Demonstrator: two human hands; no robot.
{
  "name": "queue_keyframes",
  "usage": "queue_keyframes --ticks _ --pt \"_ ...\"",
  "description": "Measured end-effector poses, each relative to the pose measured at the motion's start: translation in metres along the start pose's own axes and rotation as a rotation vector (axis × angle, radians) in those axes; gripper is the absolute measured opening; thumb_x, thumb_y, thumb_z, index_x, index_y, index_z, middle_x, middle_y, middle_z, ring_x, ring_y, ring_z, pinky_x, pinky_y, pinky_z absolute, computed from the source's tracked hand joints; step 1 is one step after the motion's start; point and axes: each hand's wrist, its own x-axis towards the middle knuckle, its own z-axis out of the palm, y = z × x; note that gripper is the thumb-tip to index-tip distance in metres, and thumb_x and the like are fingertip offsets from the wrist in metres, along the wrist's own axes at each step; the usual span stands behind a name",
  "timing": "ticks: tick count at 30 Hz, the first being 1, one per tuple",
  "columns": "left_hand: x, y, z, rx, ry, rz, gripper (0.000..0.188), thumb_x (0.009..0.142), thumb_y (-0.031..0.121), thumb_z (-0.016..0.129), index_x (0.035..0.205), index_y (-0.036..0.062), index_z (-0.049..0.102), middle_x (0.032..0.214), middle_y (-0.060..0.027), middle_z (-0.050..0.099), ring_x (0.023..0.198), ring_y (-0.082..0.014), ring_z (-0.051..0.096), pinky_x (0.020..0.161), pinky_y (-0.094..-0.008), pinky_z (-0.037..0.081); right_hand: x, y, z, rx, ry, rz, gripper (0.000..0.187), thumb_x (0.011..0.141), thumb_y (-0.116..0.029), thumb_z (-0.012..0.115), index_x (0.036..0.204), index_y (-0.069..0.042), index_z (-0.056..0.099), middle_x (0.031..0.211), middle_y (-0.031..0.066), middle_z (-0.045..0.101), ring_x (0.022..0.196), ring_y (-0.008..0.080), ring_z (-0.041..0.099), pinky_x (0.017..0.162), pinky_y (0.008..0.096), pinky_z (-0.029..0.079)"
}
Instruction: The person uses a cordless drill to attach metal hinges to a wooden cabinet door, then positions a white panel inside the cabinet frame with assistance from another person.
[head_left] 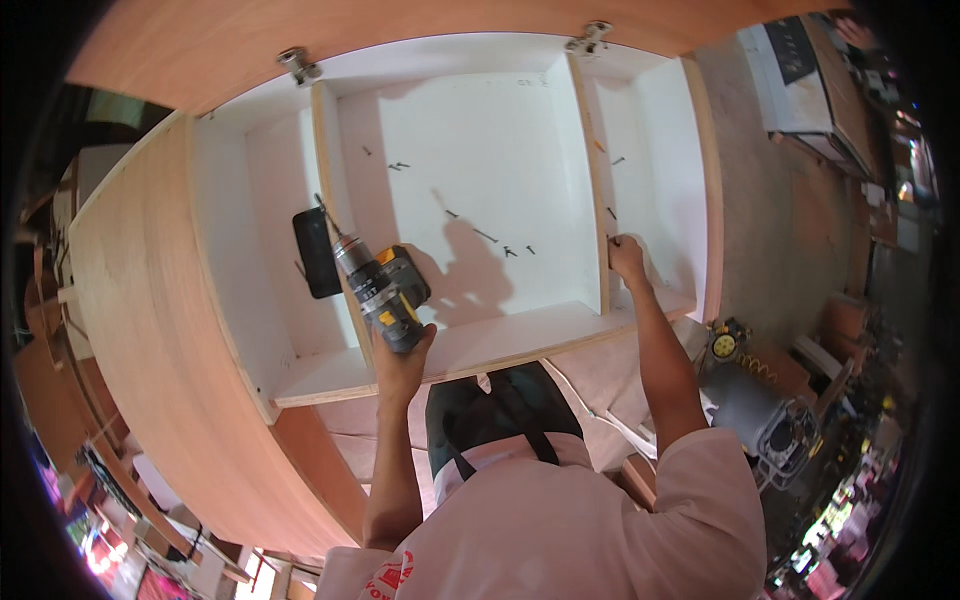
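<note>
My left hand (402,362) is wrapped round the grip of a grey and yellow cordless drill (378,290). Its long bit points up and away, close to the left divider (330,165) of a white-lined wooden cabinet (520,322). At the right divider (590,190), my right hand (627,258) is closed, fingers bunched against the board's side; whatever they hold is hidden. Several dark screws (486,236) lie scattered in the middle compartment, and a few more in the right compartment. A black phone (318,255) lies in the left compartment, beside the drill.
Two metal hinges (298,66) sit along the far edge, below a raised wooden panel (430,18). On the floor to the right stands a grey air compressor tank (752,410) with a yellow coiled hose (757,368). A large box (815,95) is at the far right.
</note>
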Motion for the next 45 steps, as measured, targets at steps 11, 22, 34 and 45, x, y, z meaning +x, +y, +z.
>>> queue_keyframes --ticks 11,22,34,45 --pt "0.004 0.010 0.000 -0.031 0.072 0.075 0.050 0.085 0.017 0.083 0.124 0.0007 0.057 0.117 -0.0144 0.064 0.102 -0.0276 0.062 0.087 -0.0386 0.051 -0.051 -0.044 -0.079 1.147 -0.376 -0.059 0.018 0.105 -0.008 0.056 0.120 0.002 0.058 0.112 0.0099 0.064 0.106 0.0201 0.062 0.106 0.0436 0.052" --pt "0.012 0.003 0.019 -0.392 0.077 -0.107 0.068 0.080 0.016 0.089 0.133 0.0023 0.049 0.120 -0.0111 0.063 0.109 -0.0224 0.061 0.093 -0.0375 0.052 -0.073 -0.168 -0.047 0.953 -0.577 -0.167 0.016 0.106 -0.016 0.058 0.115 -0.003 0.060 0.105 0.0066 0.064 0.099 0.0167 0.062 0.102 0.0417 0.053" --pt "0.064 0.027 0.004 -0.590 0.287 0.164 0.097 0.079 0.005 0.081 0.157 0.0042 0.023 0.133 -0.0173 0.056 0.122 -0.0273 0.059 0.105 -0.0396 0.047 -0.104 -0.398 0.103 1.016 -0.999 -0.284 0.017 0.103 -0.024 0.065 0.109 -0.009 0.060 0.106 0.0036 0.064 0.104 0.0164 0.060 0.097 0.0374 0.051" --pt "0.109 0.031 -0.017 -0.733 0.365 0.252 0.090 0.080 0.006 0.084 0.152 0.0038 0.030 0.130 -0.0137 0.059 0.118 -0.0229 0.064 0.103 -0.0370 0.051 -0.112 -0.466 0.109 1.115 -0.976 -0.336 0.018 0.103 -0.023 0.065 0.115 -0.009 0.064 0.103 0.0038 0.069 0.096 0.0152 0.065 0.087 0.0303 0.054"
